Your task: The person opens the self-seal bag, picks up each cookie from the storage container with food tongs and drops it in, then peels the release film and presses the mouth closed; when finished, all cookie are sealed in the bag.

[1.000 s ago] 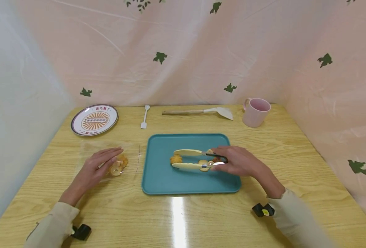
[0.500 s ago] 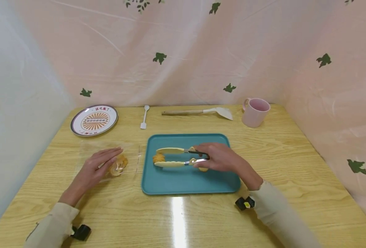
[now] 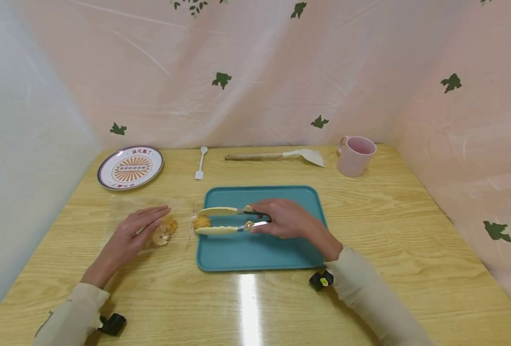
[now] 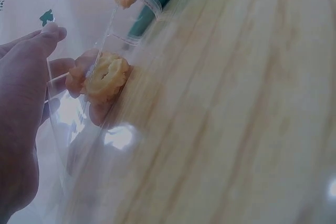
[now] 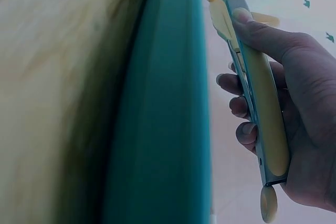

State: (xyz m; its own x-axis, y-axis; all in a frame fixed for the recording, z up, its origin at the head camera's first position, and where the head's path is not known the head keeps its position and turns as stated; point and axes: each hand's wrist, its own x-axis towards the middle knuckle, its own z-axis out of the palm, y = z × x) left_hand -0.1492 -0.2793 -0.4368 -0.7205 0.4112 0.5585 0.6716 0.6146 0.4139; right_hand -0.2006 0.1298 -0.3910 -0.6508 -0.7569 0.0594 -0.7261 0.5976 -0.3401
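My right hand [image 3: 285, 218] grips metal tongs [image 5: 265, 108] with cream tips. Between the tips is a golden, ridged cookie [image 3: 201, 221], held at the tray's left edge by the mouth of a clear plastic bag [image 3: 182, 240]. At the bag, my left hand [image 3: 134, 235] holds the film, fingers stretched forward and thumb below them. Inside lie a few cookies [image 4: 107, 77], seen through the film. The teal tray [image 3: 255, 259] lies under the tongs; my right hand hides most of the cookies on it.
Along the back of the table stand a patterned plate [image 3: 130, 168], a small white double-ended spatula [image 3: 201, 163], a wooden-handled turner [image 3: 273, 155] and a pink mug [image 3: 356, 156]. Printed cloth [image 3: 260, 72] walls off the back and sides.
My right hand has carried the tongs and the cookie leftward, from the middle of the tray to the bag's mouth. My left hand has stayed in place.
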